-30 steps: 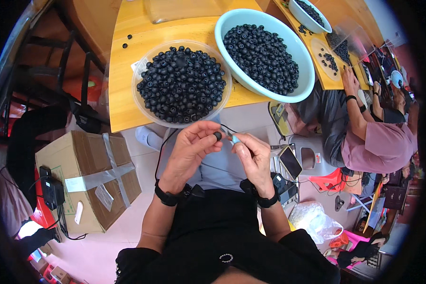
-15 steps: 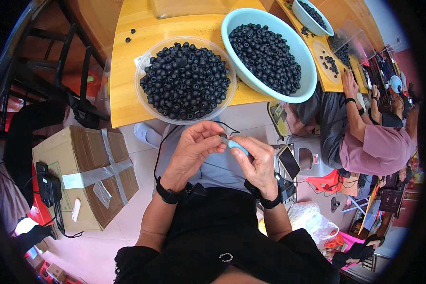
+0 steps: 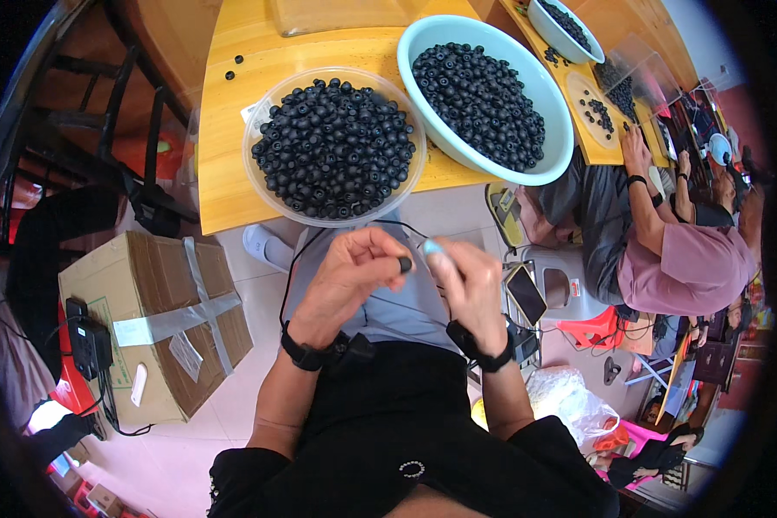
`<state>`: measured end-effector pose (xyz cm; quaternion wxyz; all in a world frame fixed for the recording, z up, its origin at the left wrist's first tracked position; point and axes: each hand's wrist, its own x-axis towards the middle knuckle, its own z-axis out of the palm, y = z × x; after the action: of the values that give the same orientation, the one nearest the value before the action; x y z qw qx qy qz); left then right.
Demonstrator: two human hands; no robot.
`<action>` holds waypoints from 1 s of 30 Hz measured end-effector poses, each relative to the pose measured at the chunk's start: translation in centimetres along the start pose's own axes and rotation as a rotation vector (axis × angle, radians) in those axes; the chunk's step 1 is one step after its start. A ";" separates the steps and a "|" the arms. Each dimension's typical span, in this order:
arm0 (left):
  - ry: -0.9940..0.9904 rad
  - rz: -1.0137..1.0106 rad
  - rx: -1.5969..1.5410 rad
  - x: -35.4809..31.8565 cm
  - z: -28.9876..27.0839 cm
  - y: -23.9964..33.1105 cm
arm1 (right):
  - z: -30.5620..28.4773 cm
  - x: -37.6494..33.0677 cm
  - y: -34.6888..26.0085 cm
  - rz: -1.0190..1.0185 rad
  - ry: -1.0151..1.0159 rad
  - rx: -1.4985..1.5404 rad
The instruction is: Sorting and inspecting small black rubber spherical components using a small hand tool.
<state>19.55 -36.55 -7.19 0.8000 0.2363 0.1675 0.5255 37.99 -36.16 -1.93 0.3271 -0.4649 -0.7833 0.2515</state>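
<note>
My left hand (image 3: 347, 278) pinches a small round black piece (image 3: 405, 265) between thumb and fingertips, over my lap. Just to its right, my right hand (image 3: 475, 289) is closed round a small tool with a light blue handle (image 3: 432, 248); its working end is blurred or hidden. The two hands are a little apart. Ahead of them on the yellow table stands a clear round tub (image 3: 248, 155), heaped with similar black pieces (image 3: 337, 147). Beside it on the right, a light blue basin (image 3: 559, 121) holds many more.
Two loose pieces lie on the yellow table (image 3: 224, 190) at the left. A taped cardboard box (image 3: 168, 319) stands on the floor to my left. At right, a person in a pink shirt (image 3: 686, 255) sits at another table, near a grey stool (image 3: 570, 281) and a phone (image 3: 527, 293).
My hands have separated: the blue-handled tool has come away from the black piece and turned upward in my right hand. The left hand still holds the piece.
</note>
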 end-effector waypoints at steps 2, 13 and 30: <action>-0.048 -0.035 -0.042 -0.6 1.3 0.5 | -0.1 -0.4 2.8 0.361 0.096 -0.067; -0.031 -0.068 -0.224 0.1 0.5 -0.5 | 0.5 -1.4 2.8 0.420 0.063 0.035; 0.126 0.094 -0.018 0.4 0.4 -0.9 | 3.0 -2.5 3.3 0.380 -0.020 0.055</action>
<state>20.61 -36.58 -7.41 0.7645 0.2031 0.2016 0.5776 38.49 -37.26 -6.90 0.2782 -0.5930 -0.6774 0.3347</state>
